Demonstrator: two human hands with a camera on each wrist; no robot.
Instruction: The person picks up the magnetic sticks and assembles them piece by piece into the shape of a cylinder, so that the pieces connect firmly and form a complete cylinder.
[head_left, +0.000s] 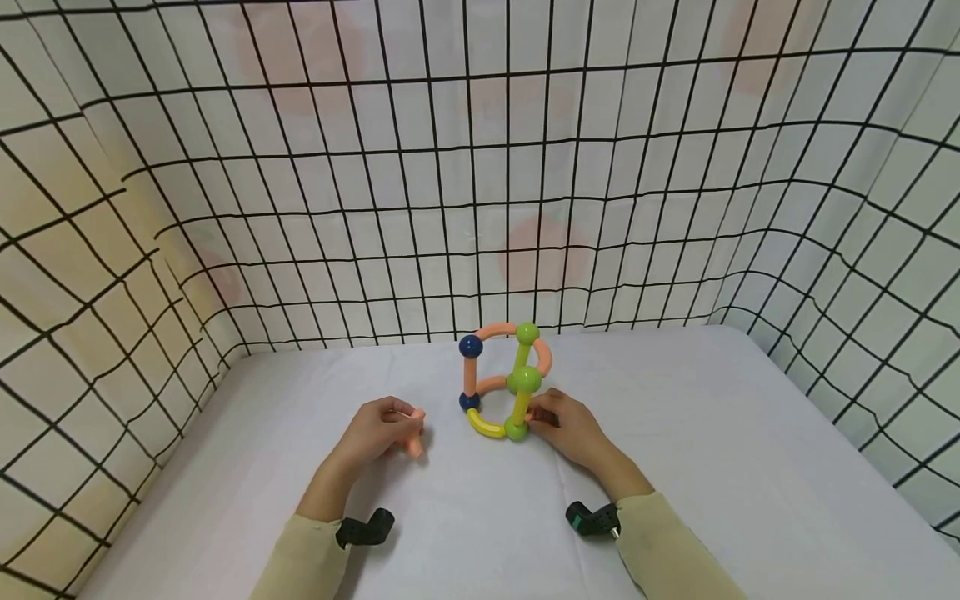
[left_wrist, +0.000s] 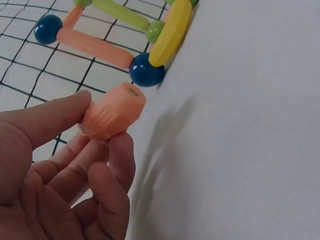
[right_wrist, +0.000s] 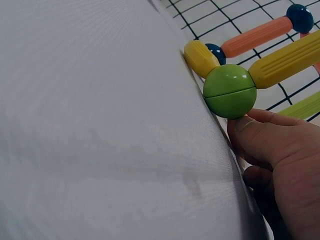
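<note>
A magnetic stick-and-ball frame [head_left: 487, 430] stands on the white tabletop. It joins blue balls [head_left: 471, 347], green balls [head_left: 528, 380] and orange, yellow and light green sticks. At its lower right corner, my right hand [head_left: 570, 429] pinches an orange magnetic stick, mostly hidden behind the fingers. The thumb lies against the lower green ball [right_wrist: 230, 91] in the right wrist view. Left of the frame, my left hand [head_left: 378, 429] grips an orange magnetic stick piece [left_wrist: 114, 111] between thumb and fingers, apart from the frame. One end of it faces the lower blue ball [left_wrist: 146, 70].
A black wire grid [head_left: 480, 200] encloses the table at the back and both sides, with pale cloth behind it. White cloth [head_left: 480, 517] covers the tabletop. A small black camera sits on each wrist, such as the right one [head_left: 592, 518].
</note>
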